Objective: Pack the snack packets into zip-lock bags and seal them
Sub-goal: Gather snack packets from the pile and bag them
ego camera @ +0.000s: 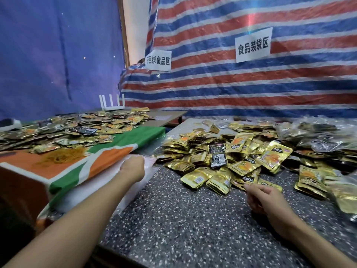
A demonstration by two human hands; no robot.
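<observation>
left hand point(133, 167) stretched forward to the far end of a stack of clear zip-lock bags point(133, 192), fingers curled down over the top bag's edge, seemingly gripping it; how firmly, cannot tell. stack lying along the left edge of the speckled grey table point(173, 225), partly resting against an orange, green and white cloth point(108, 151) draped over the neighbouring surface.

right hand point(264, 198) hovering low over the table at the near edge of the heap of gold snack packets point(222, 163), fingers loosely bent and slightly apart, fingertips point(248, 185) just touching or nearly touching a packet; nothing clearly held.

heap spread across the middle and right of the table, mostly gold packets with orange prints, one black packet point(217, 154) lying on top near the centre. to the far right, filled clear bags point(316, 136) piled behind the loose packets.

on the left surface, a second spread of packets point(77, 126) lying beyond the cloth, a tangle of yellow rubber bands point(61, 154) on the orange part, a white router point(112, 103) with upright antennas at the back.

behind, a red, white and blue striped tarp point(251, 84) carrying two white paper signs point(253, 45) with chinese characters, a blue sheet point(58, 55) hanging to the left.
</observation>
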